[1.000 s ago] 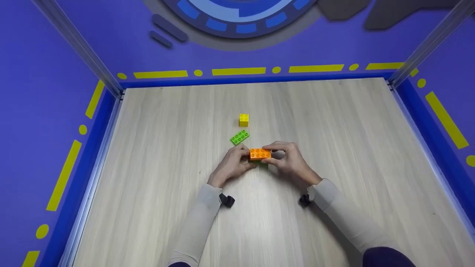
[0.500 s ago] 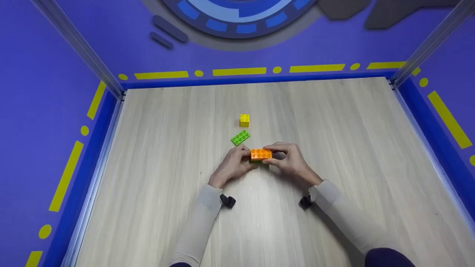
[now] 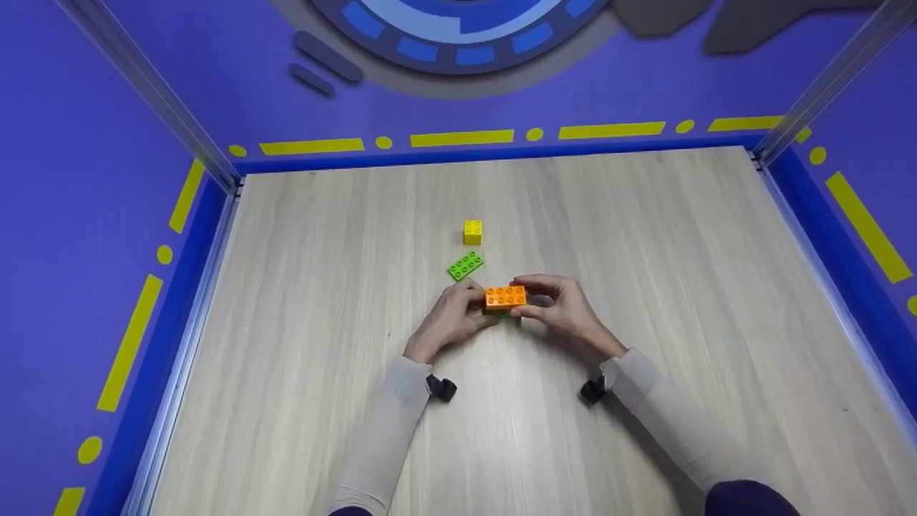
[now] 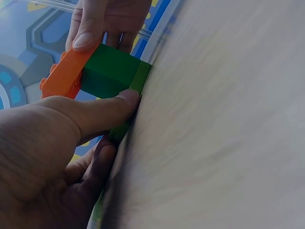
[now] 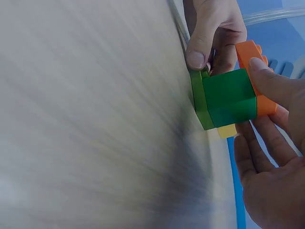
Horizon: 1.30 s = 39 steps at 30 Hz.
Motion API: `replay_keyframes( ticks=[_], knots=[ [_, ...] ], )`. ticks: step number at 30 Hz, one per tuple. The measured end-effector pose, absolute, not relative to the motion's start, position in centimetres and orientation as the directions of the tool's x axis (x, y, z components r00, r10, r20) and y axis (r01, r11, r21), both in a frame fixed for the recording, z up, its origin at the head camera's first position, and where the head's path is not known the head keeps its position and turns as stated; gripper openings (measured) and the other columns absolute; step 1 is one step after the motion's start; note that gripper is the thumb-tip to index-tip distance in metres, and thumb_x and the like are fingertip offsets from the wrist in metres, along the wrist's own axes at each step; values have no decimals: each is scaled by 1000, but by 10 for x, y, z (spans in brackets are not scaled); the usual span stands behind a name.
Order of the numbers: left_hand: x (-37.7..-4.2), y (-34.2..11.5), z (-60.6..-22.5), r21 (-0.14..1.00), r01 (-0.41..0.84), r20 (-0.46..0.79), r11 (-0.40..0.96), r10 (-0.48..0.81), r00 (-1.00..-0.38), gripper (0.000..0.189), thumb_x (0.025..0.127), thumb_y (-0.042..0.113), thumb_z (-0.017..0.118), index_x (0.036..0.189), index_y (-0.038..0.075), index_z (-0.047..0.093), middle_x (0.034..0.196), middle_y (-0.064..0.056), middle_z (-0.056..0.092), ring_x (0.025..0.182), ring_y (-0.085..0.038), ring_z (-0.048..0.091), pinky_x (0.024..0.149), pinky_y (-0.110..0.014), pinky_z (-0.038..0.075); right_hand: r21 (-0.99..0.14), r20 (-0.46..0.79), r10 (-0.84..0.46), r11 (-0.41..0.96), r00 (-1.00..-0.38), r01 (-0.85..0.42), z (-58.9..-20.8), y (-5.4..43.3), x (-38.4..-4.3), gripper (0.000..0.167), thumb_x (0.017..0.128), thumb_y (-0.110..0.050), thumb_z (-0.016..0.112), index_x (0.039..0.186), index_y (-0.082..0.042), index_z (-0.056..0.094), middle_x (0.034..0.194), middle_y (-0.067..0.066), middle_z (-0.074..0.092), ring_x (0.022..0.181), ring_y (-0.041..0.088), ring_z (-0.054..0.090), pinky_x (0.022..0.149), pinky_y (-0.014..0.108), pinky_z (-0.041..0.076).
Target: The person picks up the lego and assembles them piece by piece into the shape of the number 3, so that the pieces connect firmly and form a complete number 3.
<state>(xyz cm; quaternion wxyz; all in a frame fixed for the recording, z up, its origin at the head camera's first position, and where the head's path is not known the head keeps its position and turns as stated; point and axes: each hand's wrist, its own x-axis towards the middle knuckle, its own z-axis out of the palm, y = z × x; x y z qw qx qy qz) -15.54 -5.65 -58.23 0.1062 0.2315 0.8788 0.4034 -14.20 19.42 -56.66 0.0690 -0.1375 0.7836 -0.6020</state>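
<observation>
Between the two hands stands a small stack of toy building bricks on the table. An orange brick [image 3: 506,296] forms its top, a dark green brick [image 5: 231,98] the middle, and a flat light green brick [image 5: 202,102] the base, down at the tabletop. My left hand [image 3: 453,313] holds the base brick, its thumb along the side in the left wrist view. My right hand [image 3: 562,312] has its thumb on one side of the orange brick and its fingers at the far side. From the head view, the orange brick hides most of the lower two.
A loose flat light green brick [image 3: 466,266] lies just beyond the left hand. Farther back stands a yellow brick [image 3: 473,232]. Blue panels with yellow marks [image 3: 462,138] rise at the back and sides of the wooden table [image 3: 322,244].
The right hand's fingertips have spread slightly at the orange brick. The left hand keeps its hold, and the stack and loose bricks stay in place.
</observation>
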Motion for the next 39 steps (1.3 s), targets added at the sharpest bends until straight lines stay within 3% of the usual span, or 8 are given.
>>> replay_keyframes(
  ticks=[11, 20, 32, 39],
  knots=[
    [-158, -58, -579, 746, 303, -22, 594, 476, -879, 33, 95, 29, 84, 122, 10, 78, 115, -1, 60, 98, -16, 51, 87, -32, 43, -989, -15, -299, 146, -954, -30, -579, 200, -142, 51, 90, -8, 86, 138, -2, 71, 133, 19, 73, 118, 25, 74, 95, 24, 58],
    [-159, -57, -578, 735, 316, -18, 600, 484, -875, 31, 95, 26, 84, 119, 7, 78, 115, -3, 61, 98, -17, 51, 87, -32, 42, -994, 7, -290, 104, -957, -39, -585, 200, -147, 45, 89, -3, 85, 132, 1, 74, 128, 22, 75, 109, 13, 76, 94, 26, 59],
    [-156, -61, -569, 770, 284, -75, 571, 524, -849, 35, 97, 21, 82, 129, 10, 74, 127, -2, 65, 118, -18, 62, 110, -40, 48, -993, -45, -277, 118, -960, 12, -588, 201, -142, 45, 87, -7, 87, 131, -3, 76, 128, 19, 76, 110, 13, 75, 96, 25, 58],
    [-160, -71, -559, 786, 291, -68, 545, 544, -836, 41, 96, 14, 80, 136, 10, 71, 132, -3, 70, 119, -18, 65, 107, -38, 52, -995, -24, -287, 104, -958, -6, -588, 203, -141, 44, 88, -5, 86, 131, -2, 75, 129, 21, 75, 110, 13, 75, 95, 26, 59]
  ],
)
